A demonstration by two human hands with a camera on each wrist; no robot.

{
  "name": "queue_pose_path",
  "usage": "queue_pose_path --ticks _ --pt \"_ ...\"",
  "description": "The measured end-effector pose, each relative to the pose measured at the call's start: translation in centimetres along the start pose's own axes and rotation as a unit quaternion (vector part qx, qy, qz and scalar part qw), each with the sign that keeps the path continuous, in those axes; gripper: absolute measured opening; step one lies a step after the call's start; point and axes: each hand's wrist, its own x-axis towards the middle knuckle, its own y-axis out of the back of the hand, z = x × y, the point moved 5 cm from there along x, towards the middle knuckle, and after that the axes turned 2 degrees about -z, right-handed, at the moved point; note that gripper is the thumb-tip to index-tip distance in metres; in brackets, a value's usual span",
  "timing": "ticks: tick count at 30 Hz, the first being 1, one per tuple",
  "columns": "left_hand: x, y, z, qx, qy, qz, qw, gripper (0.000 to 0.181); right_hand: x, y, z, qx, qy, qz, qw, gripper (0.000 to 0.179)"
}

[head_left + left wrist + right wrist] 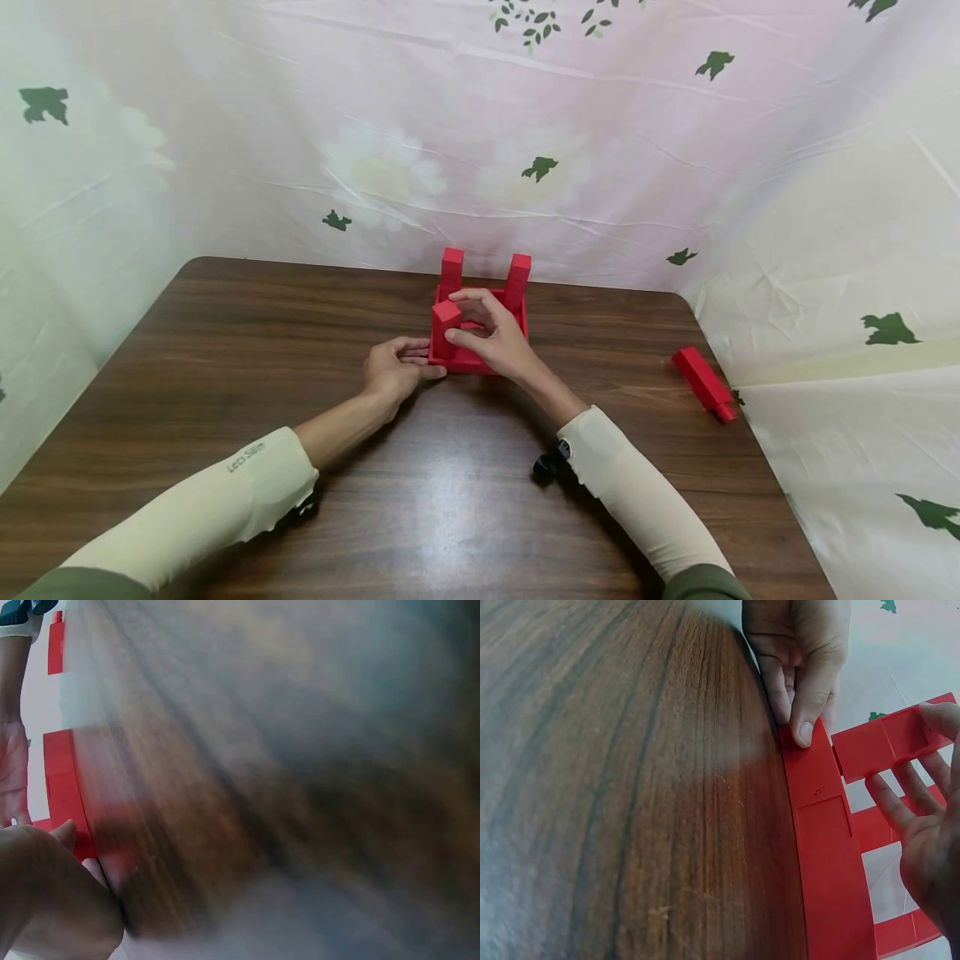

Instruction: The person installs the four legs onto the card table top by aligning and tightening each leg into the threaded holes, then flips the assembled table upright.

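Note:
A red rectangular frame (480,367) with low walls lies near the table's far edge. From its front left corner rises a square red post (442,337), gripped near the top by the fingers and thumb of my right hand (504,337). My left hand (393,368) holds that same corner low down. In the right wrist view its thumb (810,712) presses the frame's front wall, its fingers curled round the side. Two more posts stand at the back corners, one left (452,268) and one right (517,279).
A loose red post (701,377) with a narrower round end lies near the right edge of the dark wooden table (247,350). Patterned cloth (600,150) hangs close behind the far edge and along both sides.

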Motion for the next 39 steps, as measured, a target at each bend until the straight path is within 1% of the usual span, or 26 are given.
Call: queue_pose_path --ticks 2,5,9,15,18,21,25,30,34,36,39 --pt "0.0 -0.1 0.0 -0.003 -0.004 0.004 1.0 0.052 0.1 0.0 0.0 -0.012 0.001 0.002 0.9999 0.055" --pt "0.1 -0.2 0.0 -0.006 -0.008 0.009 0.9999 0.051 0.2 0.0 -0.2 -0.04 0.016 0.007 0.999 0.054" --pt "0.2 -0.4 0.0 0.005 -0.009 0.02 0.9997 0.047 0.3 0.1 -0.2 -0.066 0.033 0.017 0.9971 0.055" --pt "0.3 -0.7 0.1 0.024 -0.005 0.032 0.9992 0.045 0.2 0.3 0.1 -0.057 0.019 0.026 0.9979 0.063" --pt "0.2 -0.6 0.2 0.026 -0.005 0.036 0.999 0.044 0.3 0.3 0.3 -0.059 0.018 0.02 0.9979 0.067" --pt "0.2 -0.5 0.3 0.031 -0.006 0.039 0.9987 0.043 0.3 0.3 0.4 -0.074 0.013 0.013 0.9971 0.068" --pt "0.5 -0.4 0.4 0.038 -0.007 0.041 0.9984 0.042 0.0 0.5 0.4 -0.074 0.003 0.011 0.9972 0.061" --pt "1.0 -0.4 0.3 0.035 -0.005 0.039 0.9986 0.04 0.1 0.8 0.4 -0.05 0.011 0.032 0.9982 0.052" --pt "1.2 -0.3 0.3 0.036 0.001 0.036 0.9987 0.039 0.2 0.8 0.6 -0.035 -0.005 0.042 0.9985 0.052" --pt "1.2 -0.4 0.3 0.039 0.002 0.032 0.9987 0.038 0.2 0.8 0.6 -0.041 -0.008 0.043 0.9982 0.052" --pt "1.3 -0.5 0.3 0.044 0.001 0.028 0.9986 0.037 0.3 0.8 0.4 -0.073 -0.002 0.049 0.9962 0.052"
